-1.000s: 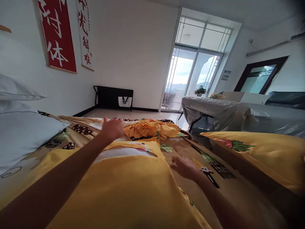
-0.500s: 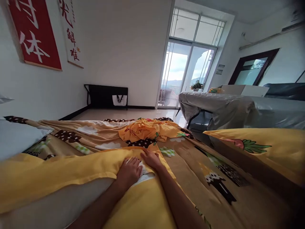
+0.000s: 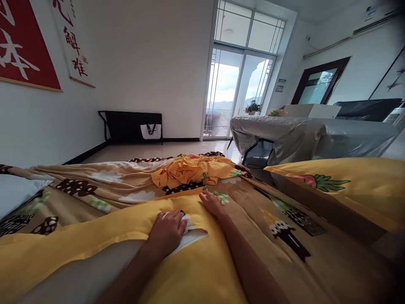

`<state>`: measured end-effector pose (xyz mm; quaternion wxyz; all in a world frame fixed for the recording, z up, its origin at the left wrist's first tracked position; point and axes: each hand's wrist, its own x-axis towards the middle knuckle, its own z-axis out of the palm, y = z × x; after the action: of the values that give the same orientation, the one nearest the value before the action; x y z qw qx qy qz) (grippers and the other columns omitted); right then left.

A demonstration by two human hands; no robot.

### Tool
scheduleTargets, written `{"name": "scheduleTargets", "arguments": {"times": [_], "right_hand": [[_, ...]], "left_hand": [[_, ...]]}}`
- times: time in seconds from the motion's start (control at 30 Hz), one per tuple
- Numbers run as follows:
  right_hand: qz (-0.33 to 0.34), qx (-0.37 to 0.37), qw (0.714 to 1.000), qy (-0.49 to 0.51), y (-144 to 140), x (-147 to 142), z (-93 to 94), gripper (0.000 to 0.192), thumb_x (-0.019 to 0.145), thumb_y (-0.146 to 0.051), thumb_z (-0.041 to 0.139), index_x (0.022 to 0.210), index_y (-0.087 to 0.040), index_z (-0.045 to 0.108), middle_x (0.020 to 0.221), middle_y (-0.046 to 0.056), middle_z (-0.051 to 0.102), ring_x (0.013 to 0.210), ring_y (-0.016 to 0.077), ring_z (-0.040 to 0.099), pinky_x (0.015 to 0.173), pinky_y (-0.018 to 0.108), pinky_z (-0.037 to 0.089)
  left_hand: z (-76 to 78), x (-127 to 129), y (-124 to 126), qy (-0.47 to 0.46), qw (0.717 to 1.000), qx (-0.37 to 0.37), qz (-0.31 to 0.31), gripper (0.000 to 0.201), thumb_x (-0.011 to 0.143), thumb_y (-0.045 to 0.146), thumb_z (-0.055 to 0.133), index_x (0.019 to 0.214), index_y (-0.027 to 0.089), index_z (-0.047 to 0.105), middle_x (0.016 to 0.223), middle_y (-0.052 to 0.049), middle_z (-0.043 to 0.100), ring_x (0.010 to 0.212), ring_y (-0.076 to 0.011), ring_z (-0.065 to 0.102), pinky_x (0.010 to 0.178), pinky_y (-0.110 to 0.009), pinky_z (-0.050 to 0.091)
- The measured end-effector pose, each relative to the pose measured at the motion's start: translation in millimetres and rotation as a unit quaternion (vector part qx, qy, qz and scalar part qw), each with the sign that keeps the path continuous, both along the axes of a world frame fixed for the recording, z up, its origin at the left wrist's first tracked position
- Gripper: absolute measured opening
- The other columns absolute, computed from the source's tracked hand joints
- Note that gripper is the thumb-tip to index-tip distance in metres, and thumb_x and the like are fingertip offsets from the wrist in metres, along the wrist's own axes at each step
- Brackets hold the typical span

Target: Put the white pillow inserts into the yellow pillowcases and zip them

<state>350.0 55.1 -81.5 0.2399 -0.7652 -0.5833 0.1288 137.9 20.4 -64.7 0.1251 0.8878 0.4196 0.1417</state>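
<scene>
A yellow pillowcase (image 3: 196, 261) lies in front of me, its opening showing a white-grey pillow (image 3: 91, 270) inside. On top of it rests my left hand (image 3: 167, 231), palm down and fingers extended, beside a small gap where white material (image 3: 190, 236) shows. My right hand (image 3: 212, 205) lies along the right side near the far corner, fingers stretched out and holding nothing. Beyond the hands, a crumpled orange-yellow cloth (image 3: 180, 171) with plant prints sits on the patterned brown blanket (image 3: 249, 211).
At right lies another yellow pillow (image 3: 373, 181) with a printed radish-like motif. A white pillow (image 3: 22, 192) is at the left edge. Farther back stand a plastic-covered table (image 3: 294, 133), a black folded frame (image 3: 126, 126) with a white bag (image 3: 151, 131), and glass doors (image 3: 236, 93).
My right hand has shifted right, away from my left hand, to the pillowcase's right side. My left hand stays on the pillowcase near the gap. The camera view has turned slightly right.
</scene>
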Motion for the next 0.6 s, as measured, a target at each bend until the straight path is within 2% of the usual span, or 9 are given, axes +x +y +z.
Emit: {"name": "scheduleTargets", "arguments": {"times": [0.07,0.13,0.2,0.27,0.33,0.4,0.47,0.5,0.6], "right_hand": [[0.039,0.026,0.999,0.004,-16.3,-12.7,23.8,0.037,0.092,-0.035,0.038,0.112,-0.017,0.063,0.115,0.011,0.065,0.103,0.0212,0.059,0.085,0.030,0.039],[0.123,0.033,0.992,-0.004,-38.0,-30.2,45.8,0.033,0.089,-0.039,0.044,0.102,-0.020,0.067,0.105,0.007,0.069,0.094,0.0183,0.062,0.078,0.025,0.040],[0.227,0.001,0.972,-0.053,-60.6,-49.7,61.5,0.030,0.084,-0.040,0.051,0.095,-0.019,0.069,0.095,0.007,0.071,0.084,0.0188,0.063,0.070,0.025,0.040],[0.291,-0.043,0.948,-0.125,-77.9,-66.6,68.7,0.027,0.078,-0.037,0.055,0.090,-0.018,0.070,0.086,0.008,0.072,0.075,0.0200,0.063,0.062,0.026,0.038],[0.296,-0.059,0.936,-0.181,-85.6,-78.2,68.7,0.024,0.078,-0.034,0.054,0.087,-0.017,0.069,0.082,0.010,0.071,0.069,0.0206,0.063,0.056,0.026,0.035],[0.270,-0.051,0.939,-0.205,-83.9,-84.0,64.2,0.025,0.081,-0.031,0.049,0.086,-0.016,0.068,0.083,0.012,0.071,0.069,0.0211,0.064,0.054,0.027,0.032],[0.244,-0.035,0.946,-0.211,-76.6,-85.6,58.0,0.023,0.082,-0.027,0.048,0.086,-0.016,0.068,0.083,0.012,0.071,0.069,0.0205,0.064,0.053,0.027,0.030],[0.230,-0.025,0.950,-0.210,-72.4,-85.3,54.9,0.022,0.082,-0.025,0.048,0.085,-0.016,0.068,0.083,0.011,0.071,0.069,0.0199,0.064,0.053,0.027,0.029],[0.180,0.014,0.965,-0.190,-62.1,-81.8,48.9,0.021,0.081,-0.021,0.048,0.080,-0.017,0.068,0.081,0.009,0.071,0.069,0.0177,0.063,0.053,0.027,0.026]], "left_hand": [[4.2,-2.5,-2.1,-0.017,1.000,-0.005,-0.004,0.039,0.094,0.034,0.030,0.117,0.020,0.058,0.128,-0.007,0.058,0.122,-0.0224,0.049,0.105,-0.049,0.029],[5.7,-4.8,-1.7,-0.037,0.999,-0.012,-0.011,0.038,0.094,0.033,0.029,0.111,0.020,0.061,0.119,-0.007,0.064,0.115,-0.0226,0.054,0.101,-0.048,0.034],[3.1,-6.9,3.3,-0.063,0.998,-0.021,-0.014,0.037,0.093,0.029,0.029,0.105,0.019,0.062,0.110,-0.008,0.067,0.105,-0.0227,0.059,0.096,-0.046,0.038],[-2.6,-9.1,12.5,-0.102,0.994,-0.029,-0.001,0.037,0.092,0.023,0.029,0.109,0.016,0.060,0.111,-0.010,0.067,0.102,-0.0220,0.060,0.093,-0.042,0.041],[-8.0,-11.4,22.3,-0.152,0.987,-0.034,0.030,0.037,0.091,0.020,0.029,0.114,0.013,0.057,0.115,-0.012,0.065,0.104,-0.0200,0.060,0.092,-0.036,0.043],[-9.2,-13.9,27.0,-0.205,0.977,-0.017,0.058,0.035,0.090,0.020,0.031,0.113,0.013,0.057,0.112,-0.011,0.066,0.102,-0.0183,0.061,0.087,-0.032,0.046],[-4.3,-16.5,22.2,-0.257,0.962,0.082,0.051,0.029,0.088,0.019,0.036,0.105,0.014,0.059,0.103,-0.010,0.067,0.096,-0.0189,0.062,0.083,-0.032,0.048],[0.2,-17.5,15.9,-0.278,0.947,0.160,0.020,0.026,0.086,0.017,0.038,0.100,0.015,0.059,0.098,-0.009,0.068,0.093,-0.0193,0.062,0.082,-0.033,0.047],[16.7,-17.9,-13.1,-0.286,0.874,0.368,-0.138,0.018,0.082,0.009,0.041,0.085,0.016,0.057,0.078,-0.007,0.063,0.077,-0.0182,0.057,0.072,-0.032,0.045]]}}
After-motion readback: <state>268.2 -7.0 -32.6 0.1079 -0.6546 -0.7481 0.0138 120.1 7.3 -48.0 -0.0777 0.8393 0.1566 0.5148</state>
